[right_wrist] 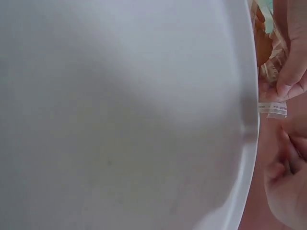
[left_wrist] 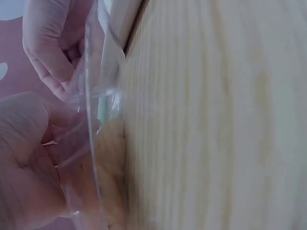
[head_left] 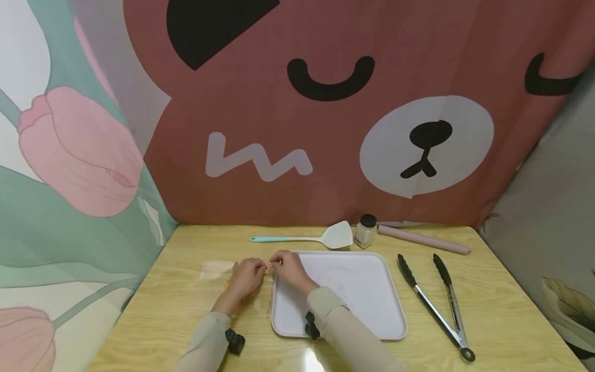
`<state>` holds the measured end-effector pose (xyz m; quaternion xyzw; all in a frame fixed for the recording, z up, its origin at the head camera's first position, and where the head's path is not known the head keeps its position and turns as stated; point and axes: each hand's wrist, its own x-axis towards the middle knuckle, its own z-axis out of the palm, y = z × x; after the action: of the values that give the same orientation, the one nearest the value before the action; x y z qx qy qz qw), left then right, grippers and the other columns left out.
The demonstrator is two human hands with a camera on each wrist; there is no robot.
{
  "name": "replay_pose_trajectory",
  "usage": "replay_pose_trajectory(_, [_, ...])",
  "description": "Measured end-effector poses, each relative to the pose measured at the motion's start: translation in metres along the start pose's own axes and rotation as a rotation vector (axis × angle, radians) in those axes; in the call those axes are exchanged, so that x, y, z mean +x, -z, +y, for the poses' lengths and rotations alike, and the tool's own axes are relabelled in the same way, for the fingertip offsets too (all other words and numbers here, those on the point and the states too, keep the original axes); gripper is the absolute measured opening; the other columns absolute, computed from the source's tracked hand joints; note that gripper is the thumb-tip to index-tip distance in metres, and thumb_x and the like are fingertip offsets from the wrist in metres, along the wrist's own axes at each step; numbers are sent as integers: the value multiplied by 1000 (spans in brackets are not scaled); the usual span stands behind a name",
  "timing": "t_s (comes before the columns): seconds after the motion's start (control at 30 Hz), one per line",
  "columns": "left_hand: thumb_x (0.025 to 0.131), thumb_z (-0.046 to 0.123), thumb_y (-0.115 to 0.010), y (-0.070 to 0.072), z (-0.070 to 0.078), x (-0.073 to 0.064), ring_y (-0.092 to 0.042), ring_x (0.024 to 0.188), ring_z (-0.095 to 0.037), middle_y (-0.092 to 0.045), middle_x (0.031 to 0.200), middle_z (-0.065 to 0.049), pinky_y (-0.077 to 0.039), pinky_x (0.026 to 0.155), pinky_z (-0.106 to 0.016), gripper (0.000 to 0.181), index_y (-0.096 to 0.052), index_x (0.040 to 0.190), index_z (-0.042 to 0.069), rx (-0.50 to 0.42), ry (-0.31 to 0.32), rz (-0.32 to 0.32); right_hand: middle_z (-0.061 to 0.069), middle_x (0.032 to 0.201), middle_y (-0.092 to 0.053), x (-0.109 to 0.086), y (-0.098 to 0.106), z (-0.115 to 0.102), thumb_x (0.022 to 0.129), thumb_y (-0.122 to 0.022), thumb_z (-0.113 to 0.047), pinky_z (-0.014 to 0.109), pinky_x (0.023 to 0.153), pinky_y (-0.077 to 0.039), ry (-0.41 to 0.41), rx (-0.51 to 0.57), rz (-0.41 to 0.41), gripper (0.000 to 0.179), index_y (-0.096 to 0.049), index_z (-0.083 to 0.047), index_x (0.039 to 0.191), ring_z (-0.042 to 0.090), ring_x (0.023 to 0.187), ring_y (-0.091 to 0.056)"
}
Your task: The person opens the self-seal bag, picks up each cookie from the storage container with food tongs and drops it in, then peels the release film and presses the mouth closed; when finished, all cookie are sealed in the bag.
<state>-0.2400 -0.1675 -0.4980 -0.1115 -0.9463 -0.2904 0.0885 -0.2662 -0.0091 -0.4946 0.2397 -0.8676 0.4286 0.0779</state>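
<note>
Right wrist view is showing our left hand (head_left: 246,279) pinching a clear plastic bag (right_wrist: 271,69) with a white printed strip (right_wrist: 272,108) beside the white rectangular tray (head_left: 344,294), apparently steadying it for our curled right hand (head_left: 289,269), whose hold we cannot tell.

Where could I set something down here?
Inside the white tray, on its right half, and on the table right of the tongs. It's crowded at the back: spatula, jar, pink roller; and around the left hand, right hand and clear bag.
</note>
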Motion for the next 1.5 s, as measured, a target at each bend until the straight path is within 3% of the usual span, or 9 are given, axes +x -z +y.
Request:
replay_pose_trajectory(0.1, [90,10,-62,2,0,-1,-60,96,-31,-69,91,-4,-22,96,-75,9,-70,85,11,-4,24,-3,4,77,-63,0,2,-2,81,-67,2,20,61,-45,13,-16,28,7,-66,-5,79,13,69,-55])
replay_pose_trajectory(0.27, [90,11,-62,3,1,-3,-60,98,-32,-69,92,-5,-21,97,-74,9,-69,85,10,-5,47,-7,3,72,-60,0,1,-6,78,-68,1,18,58,-44,52,-22,-21,8,-65,-5,74,10,66,-53])
replay_pose_trajectory(0.53, [89,9,-62,6,3,-3,-61,96,-32,-70,92,-5,-19,96,-75,8,-70,87,11,-44,0,16,7,78,-67,0,-5,-11,82,-68,-3,20,64,-50,48,-129,-21,5,-72,0,82,16,73,-62])
replay_pose_trajectory(0.8, [87,11,-65,6,-1,-5,-61,92,-29,-69,89,-4,-20,96,-75,6,-71,85,12,-35,-15,25,4,81,-69,0,-7,-19,84,-68,-8,23,69,-51,9,-185,-47,7,-75,-6,83,16,78,-63])
replay_pose_trajectory(0.97, [87,10,-64,4,1,-5,-61,93,-30,-68,87,-3,-21,96,-75,6,-70,84,11,-49,-43,26,1,78,-68,-1,-6,-21,81,-69,-10,21,62,-48,-30,-246,-8,6,-73,-8,77,14,72,-62])
replay_pose_trajectory(1.13, [86,8,-65,4,3,-6,-60,94,-30,-67,87,-3,-19,97,-75,7,-70,83,11,-55,-28,10,-1,70,-64,-3,-7,-21,77,-69,-9,18,54,-43,-37,-261,-4,8,-69,-10,70,9,62,-56])
replay_pose_trajectory(1.5, [86,10,-65,9,5,-2,-60,93,-31,-66,85,-2,-22,96,-75,8,-70,80,12,40,-4,-4,-1,70,-63,0,-8,-26,76,-72,-10,16,54,-42,-11,-299,11,9,-68,-10,68,9,62,-55])
